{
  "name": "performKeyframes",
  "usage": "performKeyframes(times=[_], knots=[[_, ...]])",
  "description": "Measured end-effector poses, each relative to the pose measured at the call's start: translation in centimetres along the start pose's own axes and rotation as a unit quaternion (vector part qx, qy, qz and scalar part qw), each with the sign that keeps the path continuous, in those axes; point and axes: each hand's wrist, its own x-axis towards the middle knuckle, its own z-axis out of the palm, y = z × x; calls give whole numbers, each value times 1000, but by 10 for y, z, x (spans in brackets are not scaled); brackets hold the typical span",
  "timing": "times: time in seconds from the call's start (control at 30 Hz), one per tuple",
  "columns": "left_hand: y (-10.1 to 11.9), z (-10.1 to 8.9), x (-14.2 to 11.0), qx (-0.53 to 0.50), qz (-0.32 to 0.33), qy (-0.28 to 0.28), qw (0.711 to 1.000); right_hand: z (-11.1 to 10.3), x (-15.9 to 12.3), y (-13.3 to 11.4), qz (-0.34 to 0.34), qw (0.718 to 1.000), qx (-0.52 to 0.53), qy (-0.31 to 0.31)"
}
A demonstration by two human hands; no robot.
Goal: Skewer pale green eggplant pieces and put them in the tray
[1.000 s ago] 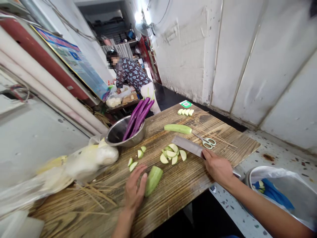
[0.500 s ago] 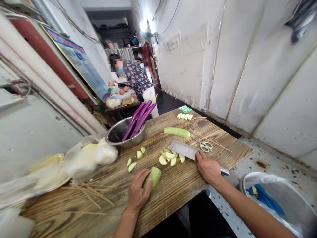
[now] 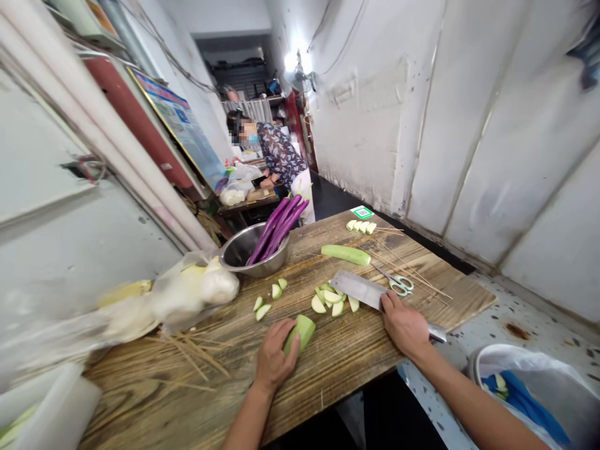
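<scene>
My left hand [image 3: 277, 355] is closed around a short piece of pale green zucchini [image 3: 302, 333] lying on the wooden table [image 3: 262, 400]. In my right hand [image 3: 405, 322] is a cleaver [image 3: 359, 289], gripped where blade meets handle, its broad blade slanting away to the left. Cut zucchini pieces [image 3: 334, 297] lie in a heap beneath and beside the blade's near edge. A few more cut pieces [image 3: 263, 310] rest left of the heap. Farther back is a longer peeled zucchini [image 3: 345, 254], with green-handled scissors [image 3: 400, 285] to its right.
A metal bowl [image 3: 229, 256] holds purple eggplants [image 3: 279, 230]. Thin sticks [image 3: 192, 353] lie at left near plastic bags [image 3: 197, 290] and a white container [image 3: 65, 406]. Skewered pieces [image 3: 360, 226] sit at the back. A lined bin [image 3: 478, 362] stands right. A person [image 3: 281, 153] works beyond.
The whole view has shifted, so the scene sits farther right and slightly lower, and more of the white container shows. Both hands keep their holds on the zucchini and cleaver.
</scene>
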Motion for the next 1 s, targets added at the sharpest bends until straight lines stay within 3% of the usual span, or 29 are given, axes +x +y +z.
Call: performKeyframes(times=[0.43, 0.77, 1.0], knots=[[6, -2, 2, 11, -16, -14, 1000, 14, -1, 8, -34, 995, -48, 75], [7, -2, 3, 10, -24, -9, 1000, 19, 0, 8, -19, 997, -37, 62], [7, -1, 3, 11, -15, -2, 1000, 16, 1, 8, -32, 995, -26, 89]])
